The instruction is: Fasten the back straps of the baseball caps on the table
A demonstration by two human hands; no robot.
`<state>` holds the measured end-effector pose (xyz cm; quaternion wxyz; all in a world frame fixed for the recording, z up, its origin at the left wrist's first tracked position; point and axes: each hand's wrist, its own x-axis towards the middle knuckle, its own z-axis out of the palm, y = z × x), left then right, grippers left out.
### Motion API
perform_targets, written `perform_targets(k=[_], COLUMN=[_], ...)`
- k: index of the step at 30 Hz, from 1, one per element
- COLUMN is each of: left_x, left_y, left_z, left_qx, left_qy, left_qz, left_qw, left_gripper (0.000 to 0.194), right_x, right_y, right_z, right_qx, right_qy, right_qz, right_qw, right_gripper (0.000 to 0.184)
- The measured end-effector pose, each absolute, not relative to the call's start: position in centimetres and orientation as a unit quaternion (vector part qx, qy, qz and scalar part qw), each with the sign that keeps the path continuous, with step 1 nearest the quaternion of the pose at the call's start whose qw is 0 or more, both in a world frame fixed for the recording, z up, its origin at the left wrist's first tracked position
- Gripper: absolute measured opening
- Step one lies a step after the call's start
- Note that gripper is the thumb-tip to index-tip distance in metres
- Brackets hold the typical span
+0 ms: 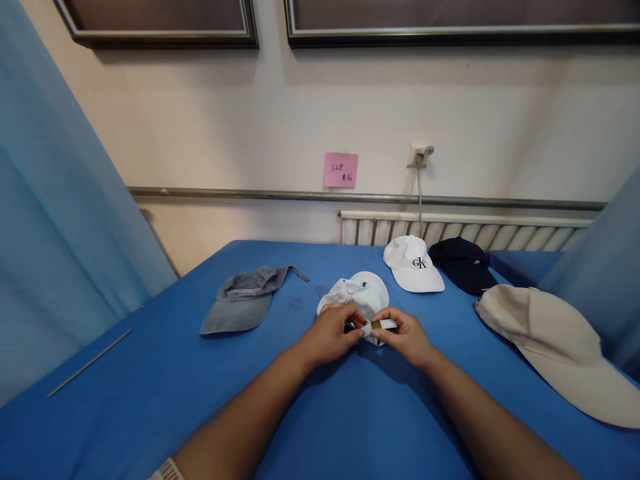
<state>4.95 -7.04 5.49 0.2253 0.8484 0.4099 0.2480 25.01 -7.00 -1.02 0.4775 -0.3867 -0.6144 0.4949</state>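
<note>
A white baseball cap (350, 291) with a small dark emblem lies in front of me, its brim pointing away. Across its near side runs the back strap (388, 324), white with a brownish-gold patch that may be a buckle. My left hand (334, 332) is closed on the strap's left part, thumb and fingers pinched together. From the other side my right hand (406, 339) pinches the strap near its free white end. My fingers hide part of the strap and the cap's near edge.
The blue-covered table (210, 407) also holds a grey cap (245, 303) at left, a thin stick (90, 362), a white lettered cap (413, 265), a black cap (463, 263) and a beige cap (555, 343) at right. A radiator (465, 230) stands behind; blue curtains (65, 220) hang at both sides.
</note>
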Motion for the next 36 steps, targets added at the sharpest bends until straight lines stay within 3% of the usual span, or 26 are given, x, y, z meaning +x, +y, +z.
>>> perform_targets(k=[13,24,36], left_x=[5.4,6.1,4.8], left_y=[-7.4,-8.0,-7.3], left_z=[5.0,5.4,5.5], left_qx=[0.834,0.862,0.891], left_qy=[0.409,0.399,0.422], left_qz=[0.266,0.235,0.114], left_qw=[0.256,0.204,0.123], left_gripper=[0.008,0.020,0.007], right_x=[25.2,24.6,25.7], right_y=[-7.3,-7.7,-5.3], right_z=[-0.5,-0.3,-1.8], right_qx=[-0.386,-0.377,-0.443], right_qy=[-0.667,-0.616,-0.563], right_qz=[0.460,0.502,0.462], right_qw=[0.441,0.475,0.522], right_gripper=[0.029,0.034,0.040])
